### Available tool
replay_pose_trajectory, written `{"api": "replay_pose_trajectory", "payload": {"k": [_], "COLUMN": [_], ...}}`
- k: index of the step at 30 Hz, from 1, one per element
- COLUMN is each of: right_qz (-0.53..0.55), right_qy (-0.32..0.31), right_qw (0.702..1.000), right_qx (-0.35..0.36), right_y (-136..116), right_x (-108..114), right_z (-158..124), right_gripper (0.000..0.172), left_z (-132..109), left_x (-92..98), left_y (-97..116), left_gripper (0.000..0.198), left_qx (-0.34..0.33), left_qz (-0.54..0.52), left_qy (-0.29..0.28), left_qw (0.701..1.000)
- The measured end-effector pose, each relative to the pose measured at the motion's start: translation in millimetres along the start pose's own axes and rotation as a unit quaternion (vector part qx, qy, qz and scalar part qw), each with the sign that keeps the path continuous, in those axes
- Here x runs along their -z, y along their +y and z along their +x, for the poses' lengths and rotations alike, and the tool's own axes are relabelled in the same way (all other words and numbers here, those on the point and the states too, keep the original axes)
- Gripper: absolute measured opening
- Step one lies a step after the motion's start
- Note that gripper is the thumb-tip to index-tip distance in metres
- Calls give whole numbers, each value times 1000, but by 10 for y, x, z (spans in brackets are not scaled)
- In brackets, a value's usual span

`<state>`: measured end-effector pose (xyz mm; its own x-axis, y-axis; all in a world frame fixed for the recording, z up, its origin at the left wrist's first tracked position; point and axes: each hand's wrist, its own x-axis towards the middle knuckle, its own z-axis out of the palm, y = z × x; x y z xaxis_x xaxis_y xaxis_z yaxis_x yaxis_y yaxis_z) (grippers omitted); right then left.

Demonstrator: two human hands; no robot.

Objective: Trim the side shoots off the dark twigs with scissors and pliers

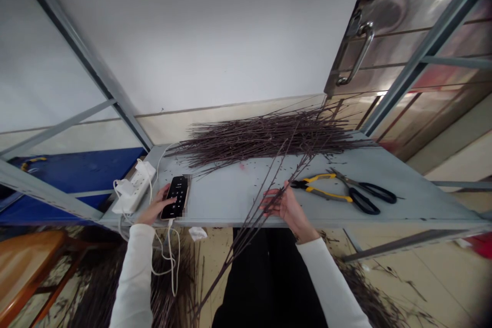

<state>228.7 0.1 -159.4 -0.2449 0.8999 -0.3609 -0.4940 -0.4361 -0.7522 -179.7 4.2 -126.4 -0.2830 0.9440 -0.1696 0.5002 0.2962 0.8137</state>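
- The right hand point(286, 206) is closed around a few long, thin, dark twigs point(246, 230), which cross the front edge of the desk, with their tips reaching up over the desk and their lower ends hanging down towards the floor.
- The left hand point(154, 206) lies loosely open, its fingers resting on the right edge of a black smartphone point(177, 197), not wrapped around it. The phone lies flat on the desk near the front edge, with its keypad screen lit.
- A white charging cable point(169, 259) runs from the bottom of the phone, over the desk edge, and loops below it.
- A large pile of similar twigs point(261, 138) lies across the back of the grey metal desk point(230, 200), with loose bits scattered in front of it.
- Yellow-and-black pliers point(323, 189) lie to the right of the right hand, touching black-handled scissors point(378, 192).
- A white power strip point(134, 187) with plugs in it sits at the desk's left end, near the left hand.
- More twigs point(169, 287) lie on the floor below.
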Motion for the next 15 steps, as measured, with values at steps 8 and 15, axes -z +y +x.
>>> {"api": "replay_pose_trajectory", "payload": {"k": [8,15], "right_qz": [-4,3], "right_qy": [-13,-18], "right_qw": [1000,1000], "right_qx": [3,-12], "right_y": [5,12], "right_x": [0,-36], "right_z": [0,-62], "right_gripper": [63,60], "left_z": [-423,-1056], "left_x": [-618,-1584], "left_y": [588,1198], "left_gripper": [49,37], "left_qx": [-84,-221], "left_qz": [32,-68], "left_qy": [96,-153], "left_qw": [991,961]}}
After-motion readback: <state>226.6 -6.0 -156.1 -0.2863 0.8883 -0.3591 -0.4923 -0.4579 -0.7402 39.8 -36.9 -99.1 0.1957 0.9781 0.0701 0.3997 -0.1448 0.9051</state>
